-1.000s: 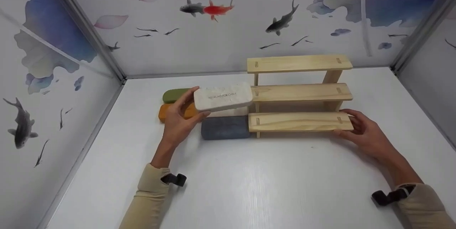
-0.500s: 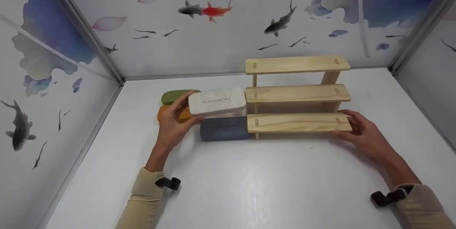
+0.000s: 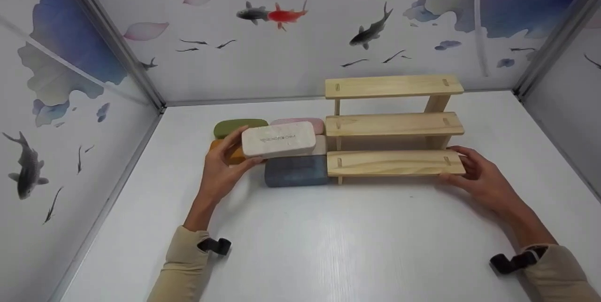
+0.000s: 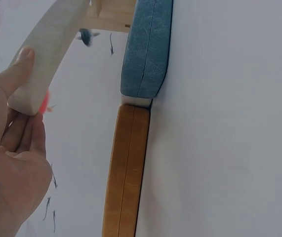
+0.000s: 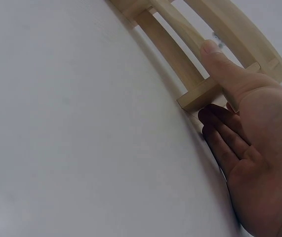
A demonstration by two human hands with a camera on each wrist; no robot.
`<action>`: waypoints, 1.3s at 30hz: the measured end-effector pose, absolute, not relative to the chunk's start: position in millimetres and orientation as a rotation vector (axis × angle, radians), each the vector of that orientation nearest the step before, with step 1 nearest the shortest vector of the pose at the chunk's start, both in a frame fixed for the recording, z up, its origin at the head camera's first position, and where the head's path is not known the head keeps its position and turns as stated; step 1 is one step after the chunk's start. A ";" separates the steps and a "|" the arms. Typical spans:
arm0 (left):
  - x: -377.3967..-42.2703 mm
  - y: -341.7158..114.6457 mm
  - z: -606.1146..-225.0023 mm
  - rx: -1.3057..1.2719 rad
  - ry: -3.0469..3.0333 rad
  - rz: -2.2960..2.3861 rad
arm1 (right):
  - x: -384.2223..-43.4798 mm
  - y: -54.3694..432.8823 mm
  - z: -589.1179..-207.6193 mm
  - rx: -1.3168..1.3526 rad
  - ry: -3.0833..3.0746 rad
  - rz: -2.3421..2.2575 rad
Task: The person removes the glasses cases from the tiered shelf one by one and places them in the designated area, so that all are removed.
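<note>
In the head view my left hand (image 3: 219, 168) grips a white glasses case (image 3: 279, 140) by its left end, thumb in front and fingers behind. The case is raised, lettering facing up, and overlaps several other cases below it. In the left wrist view the thumb presses the white case (image 4: 52, 49), well apart from the orange case (image 4: 126, 168). My right hand (image 3: 486, 177) holds the right end of the lowest board of a three-tier wooden rack (image 3: 394, 163). The right wrist view shows the thumb along the board's edge and the other fingers below, partly in shadow.
Left of the rack lie a green case (image 3: 239, 127), a pink case (image 3: 319, 126), a cream case (image 3: 320, 144) and a blue-grey case (image 3: 296, 171) close to the rack's lowest board. Printed wall panels (image 3: 281, 67) enclose the white table (image 3: 300, 245) at the back and sides.
My left hand has carried the white case left and slightly toward me, off the rack's edge, so the pink case behind now shows. My right hand stays at the board's end.
</note>
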State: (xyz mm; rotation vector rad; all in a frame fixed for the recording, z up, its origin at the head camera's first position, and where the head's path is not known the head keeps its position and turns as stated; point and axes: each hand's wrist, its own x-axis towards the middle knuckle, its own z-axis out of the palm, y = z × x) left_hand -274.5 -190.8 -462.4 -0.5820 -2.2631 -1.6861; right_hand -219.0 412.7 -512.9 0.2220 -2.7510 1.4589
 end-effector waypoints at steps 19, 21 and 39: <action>-264.2 -223.9 -468.6 -0.553 -2.316 -1.686 | -218.0 411.8 -510.3 0.213 -2.743 1.485; -263.6 -228.3 -469.6 -0.540 -2.325 -1.695 | -218.0 412.1 -510.8 0.216 -2.737 1.498; -259.0 -263.6 -480.1 -0.462 -2.374 -1.695 | -218.2 412.7 -512.4 0.226 -2.745 1.465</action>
